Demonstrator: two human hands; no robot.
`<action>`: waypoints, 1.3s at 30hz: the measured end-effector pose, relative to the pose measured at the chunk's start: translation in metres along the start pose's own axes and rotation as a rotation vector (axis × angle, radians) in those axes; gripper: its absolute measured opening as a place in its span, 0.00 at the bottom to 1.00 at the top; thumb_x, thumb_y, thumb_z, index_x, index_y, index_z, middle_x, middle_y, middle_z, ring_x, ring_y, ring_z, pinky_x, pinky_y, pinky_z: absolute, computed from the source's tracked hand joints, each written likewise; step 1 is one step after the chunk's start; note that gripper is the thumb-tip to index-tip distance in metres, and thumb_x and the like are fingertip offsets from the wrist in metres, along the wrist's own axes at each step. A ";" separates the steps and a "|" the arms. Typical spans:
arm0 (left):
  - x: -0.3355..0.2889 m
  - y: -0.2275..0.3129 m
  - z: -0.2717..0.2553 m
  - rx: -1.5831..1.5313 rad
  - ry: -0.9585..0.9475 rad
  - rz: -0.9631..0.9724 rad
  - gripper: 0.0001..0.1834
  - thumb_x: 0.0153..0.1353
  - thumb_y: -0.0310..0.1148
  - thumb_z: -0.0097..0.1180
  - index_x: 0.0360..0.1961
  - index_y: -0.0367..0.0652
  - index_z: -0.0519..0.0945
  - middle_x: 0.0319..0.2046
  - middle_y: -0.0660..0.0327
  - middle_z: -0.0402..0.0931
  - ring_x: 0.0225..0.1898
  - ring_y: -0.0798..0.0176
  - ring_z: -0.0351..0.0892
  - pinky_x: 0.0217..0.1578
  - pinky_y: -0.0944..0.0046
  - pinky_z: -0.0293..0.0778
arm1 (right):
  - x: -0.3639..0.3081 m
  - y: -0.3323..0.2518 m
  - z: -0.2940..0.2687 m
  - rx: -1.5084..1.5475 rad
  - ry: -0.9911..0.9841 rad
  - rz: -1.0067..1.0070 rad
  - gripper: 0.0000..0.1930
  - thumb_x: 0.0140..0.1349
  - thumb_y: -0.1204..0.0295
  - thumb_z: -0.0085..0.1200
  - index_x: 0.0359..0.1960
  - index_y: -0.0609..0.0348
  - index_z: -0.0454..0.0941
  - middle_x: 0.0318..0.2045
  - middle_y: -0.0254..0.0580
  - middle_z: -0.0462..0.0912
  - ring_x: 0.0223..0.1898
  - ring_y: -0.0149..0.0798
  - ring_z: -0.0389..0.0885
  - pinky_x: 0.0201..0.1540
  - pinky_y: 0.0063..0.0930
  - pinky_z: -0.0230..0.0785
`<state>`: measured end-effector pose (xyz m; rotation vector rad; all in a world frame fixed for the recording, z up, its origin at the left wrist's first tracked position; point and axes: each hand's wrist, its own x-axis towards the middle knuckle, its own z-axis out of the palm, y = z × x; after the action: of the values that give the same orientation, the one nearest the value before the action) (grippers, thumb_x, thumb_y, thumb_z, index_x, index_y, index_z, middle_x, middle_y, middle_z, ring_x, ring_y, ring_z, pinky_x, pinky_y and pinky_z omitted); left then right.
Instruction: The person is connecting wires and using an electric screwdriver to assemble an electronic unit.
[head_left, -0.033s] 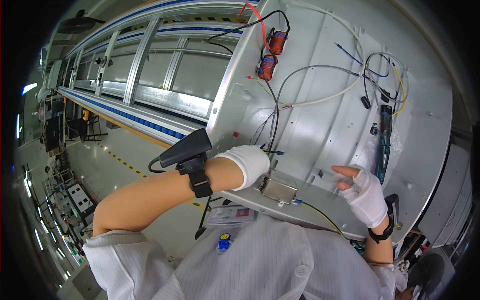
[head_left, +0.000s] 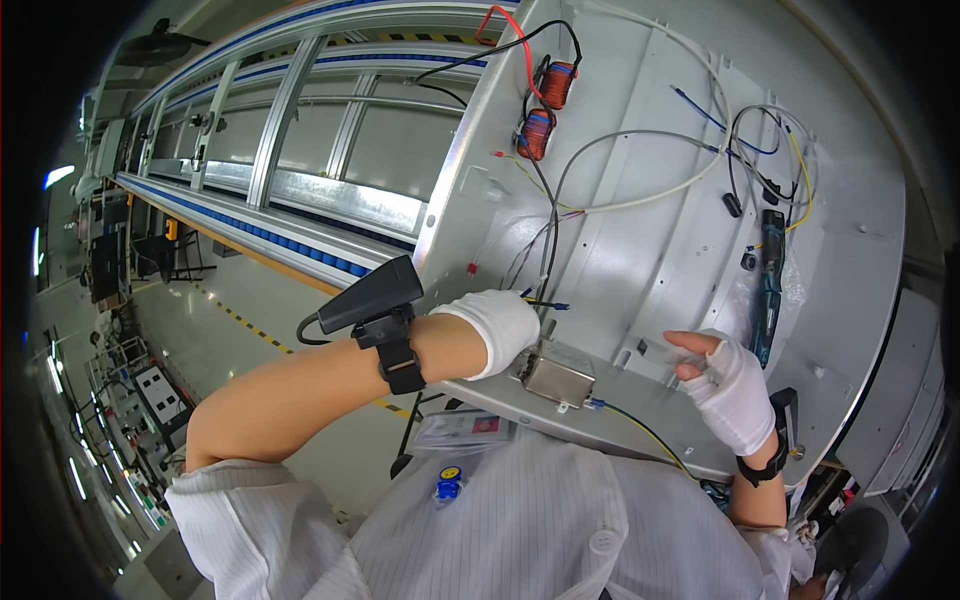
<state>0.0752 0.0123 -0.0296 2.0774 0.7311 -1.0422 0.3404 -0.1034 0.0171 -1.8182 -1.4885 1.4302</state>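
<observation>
My left hand point(head_left: 508, 325), in a white glove, reaches over the near left wall of a large grey metal enclosure point(head_left: 640, 240). Its fingers are hidden behind the glove, beside thin wires with a dark blue-ended lead point(head_left: 555, 305). Just right of it, a silver metal box point(head_left: 558, 377) sits against the near wall, with a yellow-green wire point(head_left: 645, 430) running from its right end. My right hand point(head_left: 728, 385), in a white glove with bare fingertips, hovers over the near right part of the enclosure. Thumb and forefinger are apart, and nothing shows between them.
Two copper-wound coils point(head_left: 536, 134) hang at the enclosure's left wall. Looped grey cables point(head_left: 690, 180) lie across its floor. A teal and black power tool point(head_left: 768, 285) lies at the right, by clear plastic. A roller conveyor frame point(head_left: 270, 150) stands beyond the left wall.
</observation>
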 end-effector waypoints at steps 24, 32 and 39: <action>-0.011 0.002 -0.019 -0.374 -0.019 0.017 0.12 0.57 0.29 0.57 0.41 0.38 0.73 0.34 0.44 0.79 0.40 0.42 0.81 0.41 0.50 0.74 | 0.013 0.009 0.011 -0.075 0.041 -0.062 0.16 0.58 0.72 0.61 0.48 0.56 0.81 0.34 0.49 0.83 0.32 0.43 0.82 0.37 0.29 0.73; -0.003 0.008 -0.028 -0.105 0.391 -0.164 0.14 0.57 0.31 0.60 0.44 0.41 0.78 0.37 0.45 0.81 0.39 0.41 0.80 0.41 0.50 0.75 | 0.012 0.015 0.010 -0.238 -0.005 -0.151 0.15 0.59 0.70 0.58 0.48 0.57 0.81 0.33 0.51 0.82 0.32 0.46 0.81 0.37 0.32 0.73; 0.019 -0.005 -0.013 -0.356 0.273 -0.095 0.10 0.62 0.34 0.54 0.36 0.39 0.82 0.27 0.49 0.80 0.30 0.50 0.81 0.30 0.56 0.75 | 0.007 0.022 0.014 -0.151 0.027 -0.157 0.15 0.60 0.71 0.57 0.49 0.58 0.81 0.35 0.48 0.83 0.34 0.44 0.83 0.38 0.29 0.74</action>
<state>0.0871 0.0290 -0.0412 1.9026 1.0760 -0.6245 0.3385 -0.1092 -0.0090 -1.7532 -1.7253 1.2444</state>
